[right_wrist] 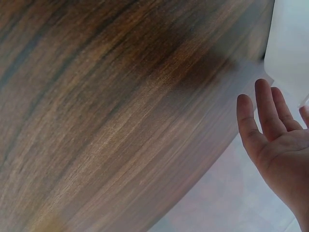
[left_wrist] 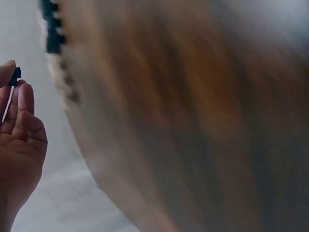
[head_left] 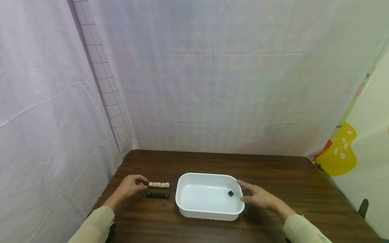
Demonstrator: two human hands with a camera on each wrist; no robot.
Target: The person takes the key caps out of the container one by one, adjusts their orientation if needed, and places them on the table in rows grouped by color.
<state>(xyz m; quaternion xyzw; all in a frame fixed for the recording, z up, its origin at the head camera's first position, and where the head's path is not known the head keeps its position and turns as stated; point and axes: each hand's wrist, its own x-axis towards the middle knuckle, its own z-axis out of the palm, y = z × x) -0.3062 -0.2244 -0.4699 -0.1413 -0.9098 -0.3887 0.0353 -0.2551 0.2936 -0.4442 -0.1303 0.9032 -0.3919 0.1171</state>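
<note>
My left hand pinches a small black keycap between thumb and fingertips, at the left end of a row of white keycaps with dark marks on top. Just nearer to me lies a row of black keycaps. My right hand is at the right side of a white plastic tub, thumb and fingers at its rim. In the right wrist view several of its fingers extend beside the tub's wall. One black keycap lies inside the tub, toward its right side.
The brown wood-grain table carries everything. Pale curtains hang behind it and along the left side. A white cloth with a yellow pattern hangs at the right.
</note>
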